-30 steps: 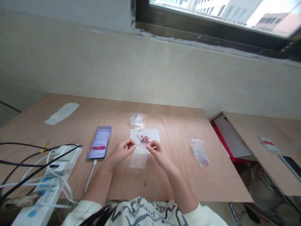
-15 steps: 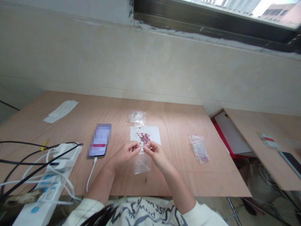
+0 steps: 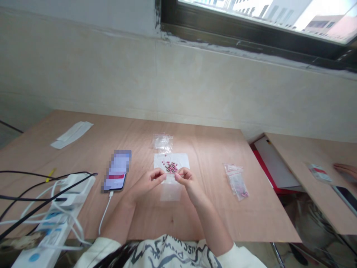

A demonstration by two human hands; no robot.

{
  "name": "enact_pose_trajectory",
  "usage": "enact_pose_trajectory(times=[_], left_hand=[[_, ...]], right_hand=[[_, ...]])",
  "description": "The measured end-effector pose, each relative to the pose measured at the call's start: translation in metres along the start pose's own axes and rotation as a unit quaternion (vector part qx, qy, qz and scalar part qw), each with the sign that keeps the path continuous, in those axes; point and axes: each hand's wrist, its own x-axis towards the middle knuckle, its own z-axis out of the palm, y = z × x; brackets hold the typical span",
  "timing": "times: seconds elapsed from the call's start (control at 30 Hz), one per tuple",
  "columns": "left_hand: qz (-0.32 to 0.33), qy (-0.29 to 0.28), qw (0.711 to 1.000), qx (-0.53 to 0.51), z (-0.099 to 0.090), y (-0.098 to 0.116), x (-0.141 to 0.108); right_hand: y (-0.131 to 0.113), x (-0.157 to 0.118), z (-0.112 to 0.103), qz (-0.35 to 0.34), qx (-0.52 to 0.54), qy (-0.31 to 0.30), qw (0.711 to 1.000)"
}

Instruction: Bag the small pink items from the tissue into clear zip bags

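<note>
A small clear zip bag [image 3: 170,192] hangs between my hands, its red-lined top edge stretched across. My left hand [image 3: 147,183] pinches the left end of that edge with thumb and forefinger. At the other end, my right hand [image 3: 190,182] grips the edge in the same way. Just beyond the fingers, a heap of small pink and dark metallic pieces [image 3: 171,167] lies on a white sheet of paper [image 3: 183,160]. Their exact kind is too small to make out. Behind the sheet rests another clear zip bag [image 3: 163,142].
Filled zip bags [image 3: 236,182] lie to the right. Leftward are a phone [image 3: 117,171] on a white cable, a power strip [image 3: 60,219] with tangled cords, and white strips [image 3: 73,134]. On the neighbouring table, another person's hand [image 3: 347,170] shows near a phone [image 3: 346,199].
The held bag's lower part has swung slightly right and its top edge looks straighter. Another person's hand has come into view at the far right. The camera has tilted up a little.
</note>
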Motion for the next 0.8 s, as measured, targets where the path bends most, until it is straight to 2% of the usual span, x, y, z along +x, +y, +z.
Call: enact_pose_trajectory(times=[0.23, 0.4, 0.5, 0.6, 0.7, 0.73, 0.8], left_hand=[[-0.008, 0.055, 0.998, -0.005, -0.004, -0.006, -0.001], [-0.028, 0.064, 0.997, -0.034, -0.003, -0.011, -0.006], [-0.037, 0.105, 0.993, -0.038, -0.008, -0.019, -0.01], [-0.059, 0.157, 0.986, -0.017, -0.017, -0.031, -0.014], [-0.083, 0.168, 0.982, 0.009, -0.025, -0.043, -0.018], [-0.088, 0.164, 0.982, 0.013, -0.027, -0.046, -0.018], [-0.096, 0.152, 0.984, 0.019, -0.029, -0.049, -0.019]], right_hand=[[0.005, -0.002, -0.001, 0.028, -0.024, 0.004, 0.999], [0.018, -0.011, 0.004, 0.057, -0.017, -0.046, 0.997], [0.029, -0.007, 0.006, 0.072, -0.035, -0.043, 0.996], [0.031, 0.018, 0.009, 0.032, -0.087, 0.014, 0.996], [0.017, 0.067, 0.018, 0.004, -0.163, 0.072, 0.984], [0.011, 0.085, 0.022, -0.012, -0.204, 0.086, 0.975], [-0.003, 0.115, 0.028, -0.03, -0.318, 0.137, 0.938]])
